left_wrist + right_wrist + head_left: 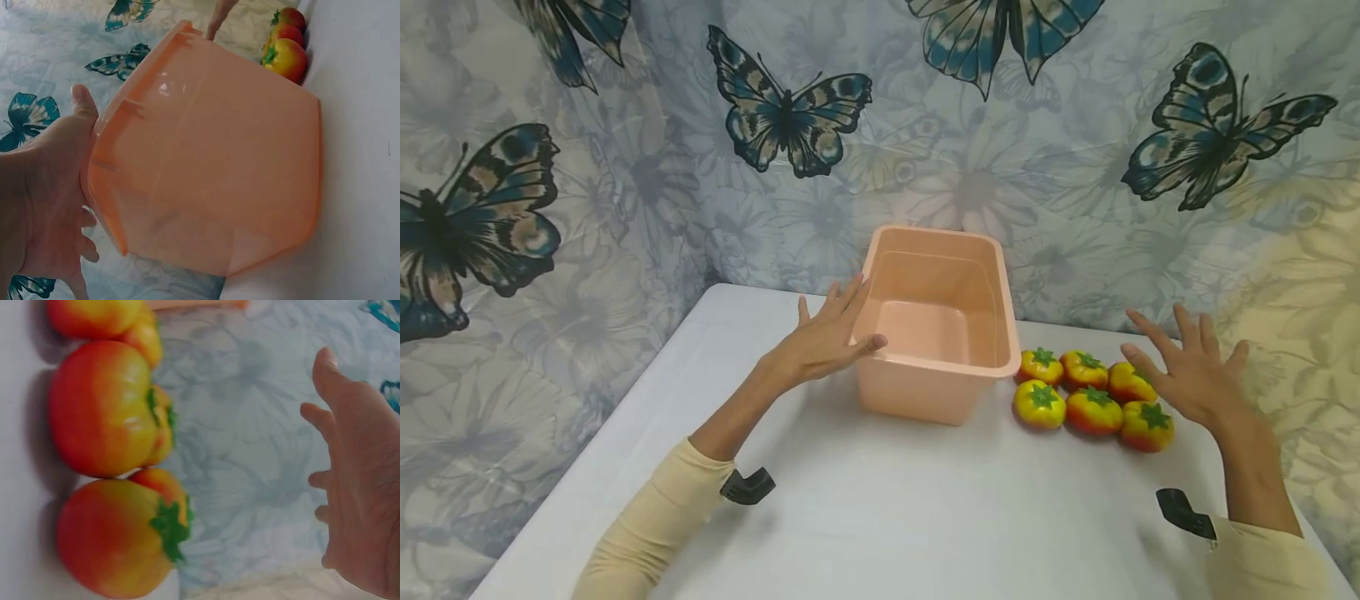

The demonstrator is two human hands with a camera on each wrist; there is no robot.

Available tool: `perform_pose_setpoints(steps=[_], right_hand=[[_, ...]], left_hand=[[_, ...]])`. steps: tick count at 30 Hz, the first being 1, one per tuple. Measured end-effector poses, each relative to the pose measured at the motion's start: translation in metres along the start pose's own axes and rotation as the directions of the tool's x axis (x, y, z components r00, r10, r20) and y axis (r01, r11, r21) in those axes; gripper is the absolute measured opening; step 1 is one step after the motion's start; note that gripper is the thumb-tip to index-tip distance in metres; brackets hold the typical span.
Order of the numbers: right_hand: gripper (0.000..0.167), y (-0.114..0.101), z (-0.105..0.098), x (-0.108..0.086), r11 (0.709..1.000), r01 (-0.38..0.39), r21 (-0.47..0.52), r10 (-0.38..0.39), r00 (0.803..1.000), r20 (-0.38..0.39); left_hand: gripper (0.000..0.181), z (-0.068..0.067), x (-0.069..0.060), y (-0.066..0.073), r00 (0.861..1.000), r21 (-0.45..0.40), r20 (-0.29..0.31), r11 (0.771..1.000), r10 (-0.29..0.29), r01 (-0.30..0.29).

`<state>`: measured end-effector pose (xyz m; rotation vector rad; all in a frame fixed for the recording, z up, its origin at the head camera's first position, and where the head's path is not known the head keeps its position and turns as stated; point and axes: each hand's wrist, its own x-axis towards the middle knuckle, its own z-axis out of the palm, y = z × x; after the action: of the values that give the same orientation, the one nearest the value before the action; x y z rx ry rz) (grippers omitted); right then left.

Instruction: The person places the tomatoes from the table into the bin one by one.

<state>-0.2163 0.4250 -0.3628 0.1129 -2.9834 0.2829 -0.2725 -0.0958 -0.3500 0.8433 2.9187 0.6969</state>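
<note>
While left fingers (850,293) flank tub (917,392), tomatoes (1093,414) near right fingers (1150,330)

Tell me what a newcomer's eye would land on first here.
Probably the big peach-coloured bin, standing at the back of the white table, with the left hand at its left rim. Next, likely the six red-and-yellow fruits with green tops, in two rows just right of the bin, the right hand raised beside them. On the pale floral backdrop, large dark teal butterflies also stand out.
</note>
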Motion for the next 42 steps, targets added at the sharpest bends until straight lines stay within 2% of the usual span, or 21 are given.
perform_pose_setpoints(steps=[6, 12, 16, 21, 27, 31, 34, 37, 40, 42], right_hand=[[0.073, 0.014, -0.015, -0.005, 0.998, -0.049, 0.047, 0.051, 0.998, -0.036], [0.071, 0.014, -0.016, -0.005, 0.993, -0.057, 0.107, 0.058, 0.998, -0.011], [0.070, 0.016, -0.012, -0.009, 0.986, -0.077, 0.149, 0.071, 0.996, 0.045], [0.080, 0.020, -0.012, -0.012, 0.978, -0.116, 0.173, 0.083, 0.979, 0.185], [0.099, 0.027, -0.012, -0.012, 0.962, -0.192, 0.194, 0.108, 0.921, 0.375], [0.111, 0.028, -0.007, -0.013, 0.952, -0.227, 0.206, 0.111, 0.883, 0.457], [0.117, 0.027, -0.002, -0.014, 0.961, -0.226, 0.157, 0.117, 0.852, 0.511], [0.118, 0.027, 0.001, -0.016, 0.963, -0.235, 0.131, 0.118, 0.808, 0.578], [0.119, 0.028, 0.002, -0.020, 0.957, -0.273, 0.099, 0.146, 0.747, 0.648], [0.118, 0.030, 0.003, -0.023, 0.961, -0.269, 0.067, 0.157, 0.727, 0.668]], left_hand=[[0.119, 0.005, 0.001, 0.005, 0.999, -0.021, 0.035, 1.000, -0.014, 0.015], [0.105, 0.004, -0.004, 0.009, 0.998, -0.035, 0.038, 0.998, -0.044, 0.045], [0.100, 0.005, -0.006, 0.009, 0.998, -0.022, 0.044, 0.999, -0.045, 0.046], [0.099, 0.002, -0.004, 0.007, 0.998, 0.009, 0.050, 0.999, -0.034, 0.034], [0.099, -0.006, -0.001, 0.007, 0.996, 0.056, 0.077, 0.998, -0.045, 0.041], [0.096, -0.010, -0.002, 0.008, 0.995, 0.066, 0.086, 0.997, -0.047, 0.041], [0.093, -0.011, -0.004, 0.006, 0.995, 0.059, 0.081, 0.997, -0.051, 0.046], [0.093, -0.010, -0.005, 0.004, 0.995, 0.017, 0.078, 0.998, -0.056, 0.054], [0.096, -0.006, -0.003, 0.004, 0.995, -0.038, 0.085, 0.998, -0.053, 0.056], [0.099, -0.003, -0.002, 0.005, 0.994, -0.068, 0.090, 0.996, -0.054, 0.061]])
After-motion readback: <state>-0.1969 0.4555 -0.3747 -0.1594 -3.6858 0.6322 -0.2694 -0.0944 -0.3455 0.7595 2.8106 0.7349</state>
